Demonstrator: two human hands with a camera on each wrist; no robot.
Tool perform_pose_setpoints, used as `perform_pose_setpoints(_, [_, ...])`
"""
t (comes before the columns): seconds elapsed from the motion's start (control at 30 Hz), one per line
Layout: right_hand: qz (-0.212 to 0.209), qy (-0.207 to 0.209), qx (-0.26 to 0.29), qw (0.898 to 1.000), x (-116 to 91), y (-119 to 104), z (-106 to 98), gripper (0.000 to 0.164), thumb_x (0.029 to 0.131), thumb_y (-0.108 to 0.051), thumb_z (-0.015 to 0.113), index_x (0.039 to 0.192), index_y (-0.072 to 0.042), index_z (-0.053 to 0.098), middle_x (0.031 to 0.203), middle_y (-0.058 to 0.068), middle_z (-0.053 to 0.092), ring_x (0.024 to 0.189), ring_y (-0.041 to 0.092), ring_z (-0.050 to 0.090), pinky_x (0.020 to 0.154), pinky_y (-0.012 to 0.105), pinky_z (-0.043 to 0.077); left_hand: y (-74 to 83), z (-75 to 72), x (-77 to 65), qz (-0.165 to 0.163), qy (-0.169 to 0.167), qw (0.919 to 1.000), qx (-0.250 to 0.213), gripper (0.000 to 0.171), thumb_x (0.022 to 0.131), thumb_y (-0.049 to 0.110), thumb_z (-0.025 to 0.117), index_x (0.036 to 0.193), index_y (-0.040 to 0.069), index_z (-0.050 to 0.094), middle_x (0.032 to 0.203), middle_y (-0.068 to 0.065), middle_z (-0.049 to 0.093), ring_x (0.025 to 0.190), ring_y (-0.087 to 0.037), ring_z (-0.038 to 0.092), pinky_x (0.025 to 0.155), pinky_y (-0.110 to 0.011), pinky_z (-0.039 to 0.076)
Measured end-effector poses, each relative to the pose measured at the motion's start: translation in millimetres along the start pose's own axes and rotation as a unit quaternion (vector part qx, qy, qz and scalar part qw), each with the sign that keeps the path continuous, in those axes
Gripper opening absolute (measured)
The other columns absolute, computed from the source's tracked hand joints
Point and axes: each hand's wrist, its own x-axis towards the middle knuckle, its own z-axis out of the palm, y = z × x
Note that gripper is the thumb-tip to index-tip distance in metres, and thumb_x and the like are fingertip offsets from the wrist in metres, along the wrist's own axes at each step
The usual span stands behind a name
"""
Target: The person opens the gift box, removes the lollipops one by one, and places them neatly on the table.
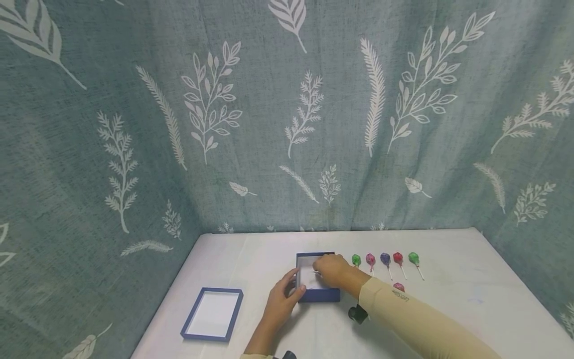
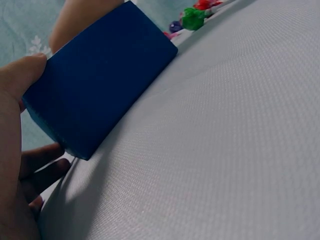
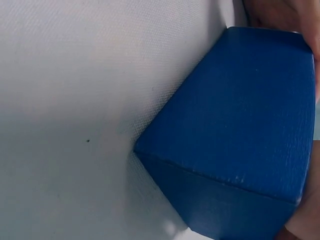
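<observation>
An open blue box (image 1: 319,295) with a pale inside stands on the white table. My left hand (image 1: 281,300) grips its left front corner, thumb at the front and fingers along the left side. Inside the box is my right hand (image 1: 334,269), its curled fingers pinching a lollipop by its thin white stick (image 1: 316,271); the candy end is hidden. In both wrist views the blue outer walls (image 2: 100,80) (image 3: 235,115) of the box block the sight of its inside.
Right of the box lie several lollipops in a row, from a green one (image 1: 356,260) to another green one (image 1: 413,258). A pink lollipop (image 1: 398,287) shows partly behind the right sleeve (image 1: 403,309). The blue-rimmed lid (image 1: 213,314) lies at the left. A patterned curtain (image 1: 269,199) stands behind.
</observation>
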Motion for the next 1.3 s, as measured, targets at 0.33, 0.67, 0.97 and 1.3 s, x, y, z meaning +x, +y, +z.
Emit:
perform_pose_setpoints(0.33, [-0.031,0.038,-0.025,0.998,-5,2,-2,0.027,0.092,-0.021,0.067,0.119,-0.014,0.066,0.101,0.004,0.067,0.093,0.024,0.066,0.078,0.047,0.055,1.6,-0.3,-0.9,-0.008,0.004,1.0000,0.000,0.054,0.092,0.048,0.062,0.142,0.029,0.049,0.140,-0.007,0.053,0.127,-0.031,0.051,0.107,-0.060,0.031])
perform_pose_setpoints(0.67, [-0.033,0.047,-0.030,0.998,-12,1,-19,0.053,0.084,-0.023,0.074,0.134,-0.017,0.058,0.109,0.005,0.057,0.088,0.022,0.061,0.086,0.045,0.049,2.1,-0.3,0.4,0.006,0.002,1.0000,-0.001,0.055,0.093,0.045,0.062,0.143,0.025,0.049,0.142,-0.008,0.051,0.125,-0.032,0.052,0.105,-0.057,0.036])
perform_pose_setpoints(0.97, [-0.059,0.092,-0.033,0.994,-17,5,-28,0.049,0.085,-0.012,0.069,0.133,-0.015,0.059,0.097,0.001,0.052,0.067,0.013,0.047,0.069,0.034,0.052,4.4,-0.6,-1.0,-0.005,0.002,1.0000,0.000,0.056,0.093,0.047,0.062,0.143,0.024,0.049,0.142,-0.008,0.052,0.127,-0.032,0.051,0.107,-0.057,0.034])
perform_pose_setpoints(1.3, [-0.091,0.160,-0.032,0.982,-18,13,-30,0.038,0.089,-0.010,0.066,0.127,-0.012,0.061,0.097,0.000,0.056,0.078,0.014,0.055,0.067,0.031,0.052,5.0,0.5,-1.2,-0.012,0.012,0.9998,0.006,0.056,0.092,0.046,0.063,0.142,0.024,0.050,0.137,-0.009,0.056,0.127,-0.033,0.050,0.107,-0.062,0.029])
